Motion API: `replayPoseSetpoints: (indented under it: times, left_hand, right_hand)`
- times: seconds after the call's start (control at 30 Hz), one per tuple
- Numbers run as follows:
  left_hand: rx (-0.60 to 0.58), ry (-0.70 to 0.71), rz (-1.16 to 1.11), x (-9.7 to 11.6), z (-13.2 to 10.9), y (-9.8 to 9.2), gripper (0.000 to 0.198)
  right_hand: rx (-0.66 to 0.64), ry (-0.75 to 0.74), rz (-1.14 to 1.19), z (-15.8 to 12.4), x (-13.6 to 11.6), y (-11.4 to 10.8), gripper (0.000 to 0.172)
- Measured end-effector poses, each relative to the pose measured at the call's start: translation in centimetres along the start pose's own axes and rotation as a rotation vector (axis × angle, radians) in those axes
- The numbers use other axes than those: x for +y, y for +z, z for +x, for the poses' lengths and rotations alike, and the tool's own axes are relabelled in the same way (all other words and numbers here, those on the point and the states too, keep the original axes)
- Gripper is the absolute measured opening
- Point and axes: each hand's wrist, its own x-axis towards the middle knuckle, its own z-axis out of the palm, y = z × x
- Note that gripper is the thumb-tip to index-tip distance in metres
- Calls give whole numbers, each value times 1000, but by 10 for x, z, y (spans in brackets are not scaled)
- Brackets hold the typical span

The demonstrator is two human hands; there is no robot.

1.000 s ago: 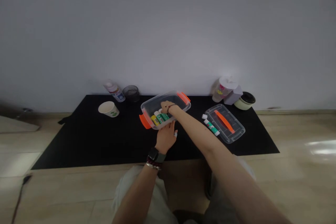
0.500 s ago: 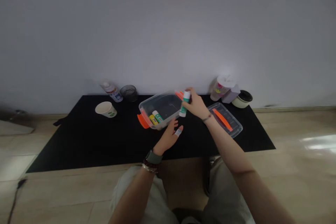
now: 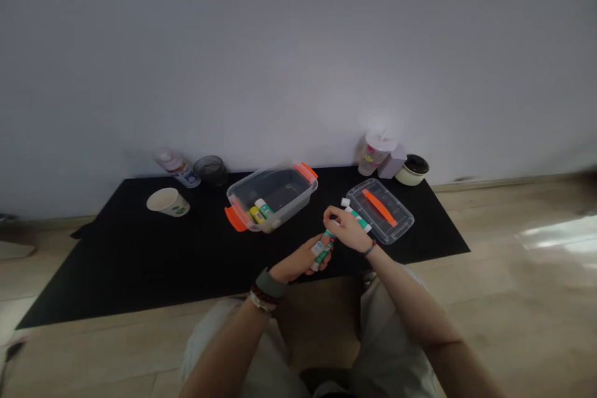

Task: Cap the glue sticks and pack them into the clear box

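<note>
My left hand (image 3: 298, 261) and my right hand (image 3: 346, 229) meet over the black mat (image 3: 140, 249), both closed on one green and white glue stick (image 3: 321, 250). The left fingers wrap its body; the right fingers pinch its upper end. Behind them stands a clear plastic box (image 3: 273, 196) with orange latches, holding a yellow and a green stick. To the right lies the box's clear lid (image 3: 380, 217) with an orange handle, and another green and white stick (image 3: 357, 216) with a loose white cap beside it.
A paper cup (image 3: 166, 201), a spray bottle (image 3: 177, 168) and a dark glass jar (image 3: 209, 169) stand at the mat's back left. A lidded drink cup (image 3: 373, 152) and a black-lidded bowl (image 3: 411, 169) sit at the back right against the wall. My knees are below.
My right hand lifted a green glue stick out of the box and brought it toward me. My left hand left the box's edge and closed on the stick too.
</note>
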Motion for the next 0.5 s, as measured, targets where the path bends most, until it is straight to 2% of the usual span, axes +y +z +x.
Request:
replayPoseSetpoints:
  times: [0.1, 0.23, 0.37, 0.5]
  left_hand:
    - [-187, -67, -232, 11, -4, -4, 56]
    - [-373, -176, -459, 17, -5, -11, 53]
    - [-492, -218, -553, 21, -8, -16, 44]
    - [-610, -224, -564, 24, -11, -18, 43]
  right_hand:
    - [17, -24, 96, -2, -13, -4, 3]
    - [40, -52, 202, -4, -24, -2, 5]
    - [69, -141, 267, -6, -25, -2, 8]
    - [169, -322, 209, -13, -29, 1, 9]
